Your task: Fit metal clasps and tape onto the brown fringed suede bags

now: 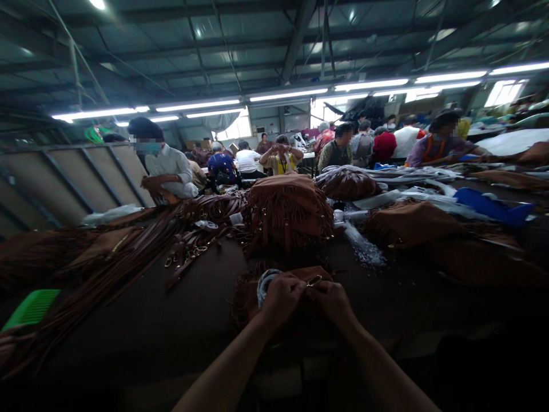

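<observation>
My left hand (281, 300) and my right hand (332, 303) meet low in the middle of the view, with their fingers closed over the top of a brown suede fringed bag (278, 292). A small metal ring (314, 280) shows between my fingers, pinched by my right hand. A pale grey-white fabric loop (263, 288) sticks up beside my left hand. The bag lies on a dark work table (163, 337), and my hands hide most of its top edge.
Long brown fringed straps (107, 269) with metal clasps (189, 254) lie to the left, near a green plastic comb (32, 309). Finished fringed bags (287, 212), clear plastic sheets (362, 246) and a blue bag (493, 206) lie ahead. Several co-workers (167, 163) sit beyond.
</observation>
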The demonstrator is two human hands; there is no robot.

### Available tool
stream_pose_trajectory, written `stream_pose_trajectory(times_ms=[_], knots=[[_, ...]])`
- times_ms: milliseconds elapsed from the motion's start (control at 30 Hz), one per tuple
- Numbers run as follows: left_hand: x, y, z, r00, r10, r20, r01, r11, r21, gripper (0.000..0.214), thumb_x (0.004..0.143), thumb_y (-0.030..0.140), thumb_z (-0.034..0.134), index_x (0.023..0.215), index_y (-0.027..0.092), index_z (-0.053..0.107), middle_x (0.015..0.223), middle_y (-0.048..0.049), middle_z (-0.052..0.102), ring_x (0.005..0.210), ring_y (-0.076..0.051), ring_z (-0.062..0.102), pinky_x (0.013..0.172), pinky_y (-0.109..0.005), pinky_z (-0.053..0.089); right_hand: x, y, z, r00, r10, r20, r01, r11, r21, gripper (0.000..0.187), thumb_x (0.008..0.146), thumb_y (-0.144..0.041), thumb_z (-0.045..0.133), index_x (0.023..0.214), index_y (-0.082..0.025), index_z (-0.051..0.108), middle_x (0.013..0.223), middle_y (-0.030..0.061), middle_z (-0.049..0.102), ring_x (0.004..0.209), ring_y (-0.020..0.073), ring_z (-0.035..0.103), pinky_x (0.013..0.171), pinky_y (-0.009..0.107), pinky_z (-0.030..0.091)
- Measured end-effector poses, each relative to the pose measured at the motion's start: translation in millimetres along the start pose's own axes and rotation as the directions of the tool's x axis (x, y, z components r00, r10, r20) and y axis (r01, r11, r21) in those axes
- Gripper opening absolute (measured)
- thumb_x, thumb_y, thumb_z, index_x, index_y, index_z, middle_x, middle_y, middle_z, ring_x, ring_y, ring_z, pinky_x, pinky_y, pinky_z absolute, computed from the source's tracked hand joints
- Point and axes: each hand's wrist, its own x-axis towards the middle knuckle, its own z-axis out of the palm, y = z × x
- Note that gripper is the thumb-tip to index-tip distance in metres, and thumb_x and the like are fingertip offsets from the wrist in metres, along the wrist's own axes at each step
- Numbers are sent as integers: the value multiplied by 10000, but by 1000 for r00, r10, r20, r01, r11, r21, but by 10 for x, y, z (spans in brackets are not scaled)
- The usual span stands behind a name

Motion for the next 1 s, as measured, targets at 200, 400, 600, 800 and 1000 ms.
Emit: stream_pose_trajectory(times_ms=[200, 400, 600, 800, 1000], knots=[[129, -33, 58, 979, -181, 92, 187, 980, -65, 174, 775, 299, 604, 769, 211, 754, 802, -7, 726, 749, -165, 644, 654, -252, 414, -5, 18, -28, 1000, 6, 6, -6, 1000, -3, 269, 669, -422, 674, 758, -181, 755, 671, 13, 705, 663, 196, 650, 575, 249, 466], [137, -45, 145, 972, -232, -25, 232, 972, -35, 205, 820, 309, 546, 823, 169, 696, 822, -38, 700, 765, -169, 619, 665, -261, 400, -106, -23, -37, 992, 60, -113, -26, 958, 284, 286, 569, -356, 780, 758, -160, 693, 642, 6, 669, 567, 157, 604, 507, 238, 459], [218, 35, 122, 990, -117, -80, 112, 991, -68, 197, 898, 291, 434, 874, 180, 594, 851, -23, 662, 796, -157, 599, 685, -251, 400, -189, -219, -197, 982, 174, -74, -65, 679, 731, 349, 683, -425, 745, 919, -183, 660, 811, 36, 692, 735, 191, 677, 699, 321, 561], [358, 66, 185, 985, -149, -87, 113, 937, -330, 236, 912, 308, 387, 803, 169, 543, 750, -19, 638, 704, -146, 584, 635, -246, 407, -102, -353, -283, 985, -58, -161, 142, 798, 585, 267, 719, -365, 716, 925, -201, 673, 917, 53, 711, 895, 232, 673, 837, 371, 542], [367, 29, 164, 992, -130, -5, 116, 904, -411, 177, 837, 261, 476, 788, 145, 601, 671, -7, 612, 627, -131, 550, 568, -222, 393, -11, -319, -267, 964, -141, -227, 204, 937, 283, 270, 727, -415, 712, 892, -202, 701, 892, 55, 730, 825, 226, 679, 746, 324, 544]])
